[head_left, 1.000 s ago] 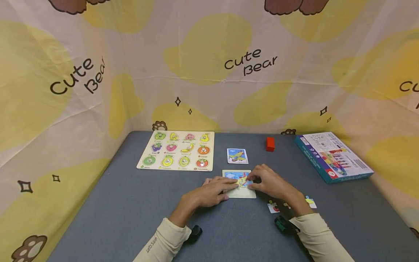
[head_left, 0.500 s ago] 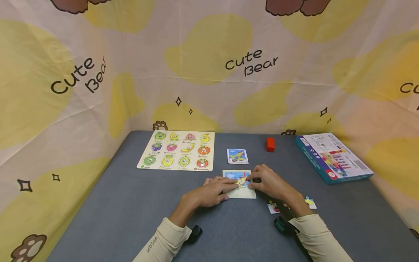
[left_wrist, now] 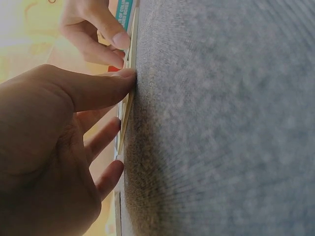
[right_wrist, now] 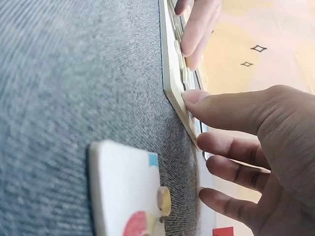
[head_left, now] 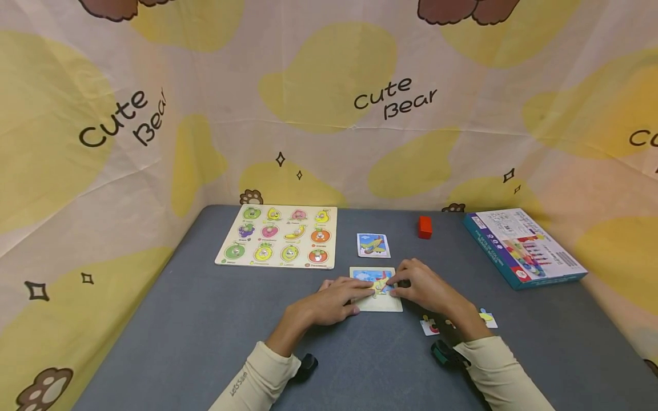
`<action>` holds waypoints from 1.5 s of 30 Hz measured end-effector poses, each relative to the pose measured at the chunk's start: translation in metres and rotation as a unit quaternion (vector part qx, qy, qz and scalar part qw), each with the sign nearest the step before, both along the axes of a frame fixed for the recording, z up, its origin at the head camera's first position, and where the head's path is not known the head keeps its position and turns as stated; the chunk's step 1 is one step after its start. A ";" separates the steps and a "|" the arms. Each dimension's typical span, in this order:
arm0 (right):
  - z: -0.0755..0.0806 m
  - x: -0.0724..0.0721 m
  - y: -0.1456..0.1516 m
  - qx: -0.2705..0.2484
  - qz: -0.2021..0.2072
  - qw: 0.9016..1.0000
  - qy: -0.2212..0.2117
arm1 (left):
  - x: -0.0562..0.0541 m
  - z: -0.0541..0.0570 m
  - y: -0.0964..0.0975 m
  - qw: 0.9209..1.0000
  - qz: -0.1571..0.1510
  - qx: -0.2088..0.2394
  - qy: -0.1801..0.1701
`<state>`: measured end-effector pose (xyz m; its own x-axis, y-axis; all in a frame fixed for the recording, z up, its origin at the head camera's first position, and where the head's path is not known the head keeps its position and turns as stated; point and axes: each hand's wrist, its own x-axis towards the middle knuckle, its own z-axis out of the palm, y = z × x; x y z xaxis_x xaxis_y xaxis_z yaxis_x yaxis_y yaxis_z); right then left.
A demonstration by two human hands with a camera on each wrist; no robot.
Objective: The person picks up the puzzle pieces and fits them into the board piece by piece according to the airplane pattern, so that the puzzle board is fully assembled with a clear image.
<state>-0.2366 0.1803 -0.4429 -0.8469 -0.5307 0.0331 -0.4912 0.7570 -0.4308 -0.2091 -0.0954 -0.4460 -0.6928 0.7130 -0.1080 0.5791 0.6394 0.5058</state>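
Observation:
A small jigsaw puzzle board [head_left: 380, 304] with a pale frame lies in front of me, its airplane picture partly covered by both hands. My left hand [head_left: 336, 299] rests on its left side, fingers stretched over the picture; the thumb [left_wrist: 110, 88] touches the near edge. My right hand [head_left: 424, 285] is at the picture's right side, thumb [right_wrist: 206, 105] and index finger pinching a puzzle piece [head_left: 389, 289] that they largely hide. Loose puzzle pieces [head_left: 429, 326] lie near the right wrist, one yellow-marked piece [head_left: 488, 318] beyond it, another partly under the forearm.
Behind the board lies a square airplane picture card [head_left: 373, 245]. A fruit puzzle board [head_left: 277, 237] lies at the back left, a red block [head_left: 424, 227] at the back. A teal-sided box [head_left: 524, 248] lies at the right. A printed cloth [head_left: 319, 103] hangs behind the grey table [head_left: 205, 342].

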 end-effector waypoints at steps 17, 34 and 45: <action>-0.003 0.003 -0.005 -0.008 0.021 1.000 0.012 | 0.002 0.000 0.001 1.000 0.001 0.003 0.002; -0.001 -0.002 0.008 -0.041 0.002 0.999 -0.032 | 0.004 0.002 0.006 1.000 0.013 0.001 0.006; -0.003 -0.003 0.003 -0.048 -0.006 0.999 -0.014 | 0.011 0.007 0.020 0.996 0.024 -0.057 0.066</action>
<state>-0.2400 0.1833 -0.4459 -0.8542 -0.5167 0.0588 -0.4692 0.7169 -0.5157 -0.1983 -0.0756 -0.4391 -0.7393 0.6671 -0.0918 0.6034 0.7168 0.3494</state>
